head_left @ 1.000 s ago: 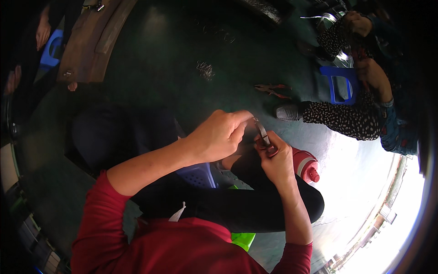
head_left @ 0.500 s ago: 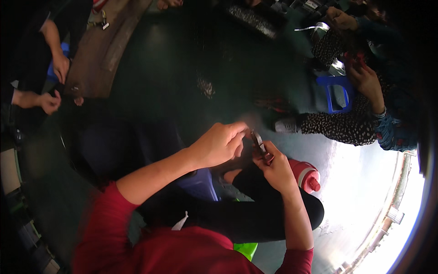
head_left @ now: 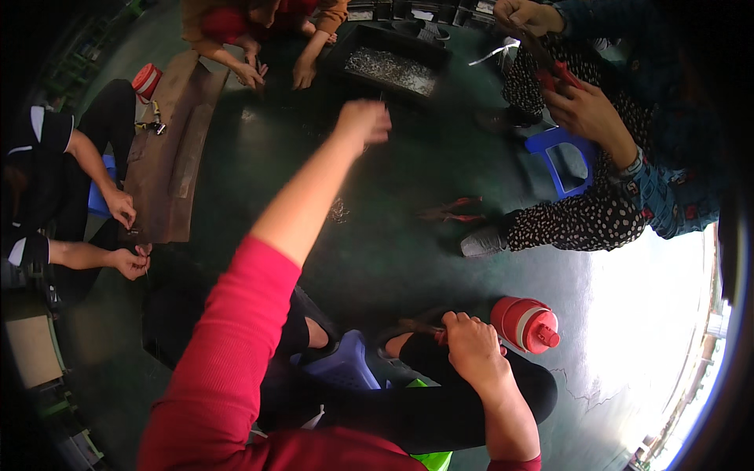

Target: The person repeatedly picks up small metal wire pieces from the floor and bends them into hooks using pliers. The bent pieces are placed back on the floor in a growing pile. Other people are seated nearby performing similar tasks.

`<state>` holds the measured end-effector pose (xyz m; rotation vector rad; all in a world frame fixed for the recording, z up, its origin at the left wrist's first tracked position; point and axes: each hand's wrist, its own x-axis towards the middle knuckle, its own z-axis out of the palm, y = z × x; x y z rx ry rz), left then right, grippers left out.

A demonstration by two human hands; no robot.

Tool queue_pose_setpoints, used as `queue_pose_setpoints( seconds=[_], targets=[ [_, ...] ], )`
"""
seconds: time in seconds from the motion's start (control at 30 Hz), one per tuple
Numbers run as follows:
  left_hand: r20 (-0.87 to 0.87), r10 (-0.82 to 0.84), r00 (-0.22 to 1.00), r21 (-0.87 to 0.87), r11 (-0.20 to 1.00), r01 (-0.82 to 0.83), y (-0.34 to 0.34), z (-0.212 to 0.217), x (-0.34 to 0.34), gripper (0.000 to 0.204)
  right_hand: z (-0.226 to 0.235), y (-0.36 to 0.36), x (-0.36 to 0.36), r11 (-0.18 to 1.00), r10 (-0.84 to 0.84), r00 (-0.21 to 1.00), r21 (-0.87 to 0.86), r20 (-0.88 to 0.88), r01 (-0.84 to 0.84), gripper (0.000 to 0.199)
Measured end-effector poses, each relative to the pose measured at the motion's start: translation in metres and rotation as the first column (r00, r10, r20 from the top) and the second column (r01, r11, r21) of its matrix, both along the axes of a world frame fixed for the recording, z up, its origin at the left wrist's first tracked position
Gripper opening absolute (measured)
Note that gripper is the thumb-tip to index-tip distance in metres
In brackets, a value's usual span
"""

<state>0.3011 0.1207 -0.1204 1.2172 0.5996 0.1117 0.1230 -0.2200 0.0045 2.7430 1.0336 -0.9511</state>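
Note:
My left hand (head_left: 363,123) is stretched far forward, just short of a black tray (head_left: 334,71) of small shiny metal pieces (head_left: 393,69). Motion smears its fingers, so whether they hold anything does not show. Close to my right knee, my right hand (head_left: 475,347) is wrapped round a pair of pliers (head_left: 420,325). The dark jaws point left, and a bit of red handle shows beside the palm. A small scatter of metal bits (head_left: 338,210) lies on the dark green floor beneath my left forearm.
Red-handled pliers (head_left: 452,209) lie on the floor ahead. A red jug (head_left: 528,323) stands beside my right knee, and a blue stool (head_left: 345,365) between my legs. People work at left, far side and right; a wooden board (head_left: 161,169) is at left.
My left hand has left the pliers and swung forward to near the tray. My right hand has lowered toward my knee with the pliers. The view has tilted up, showing more of the far side.

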Motion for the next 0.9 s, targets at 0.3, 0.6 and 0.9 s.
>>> queue_pose_setpoints(
  seconds=[0.3,0.6,0.9],
  targets=[
    [-0.298,-0.061,0.953,0.33,0.93,0.162,0.054,-0.103,-0.027,0.025,0.002,-0.001,0.006,0.999,-0.035,0.999,-0.016,-0.032,0.035,0.027],
    [-0.416,-0.115,0.902,0.821,0.379,0.427,0.036,-0.205,-0.16,0.027,-0.008,0.008,0.013,0.994,-0.015,0.99,-0.109,-0.142,0.0,0.025],
    [-0.214,-0.154,0.965,0.729,0.632,0.263,-0.01,-0.2,-0.143,0.012,-0.011,0.011,0.012,0.996,-0.013,0.994,-0.09,-0.108,0.003,0.02]
  ],
)
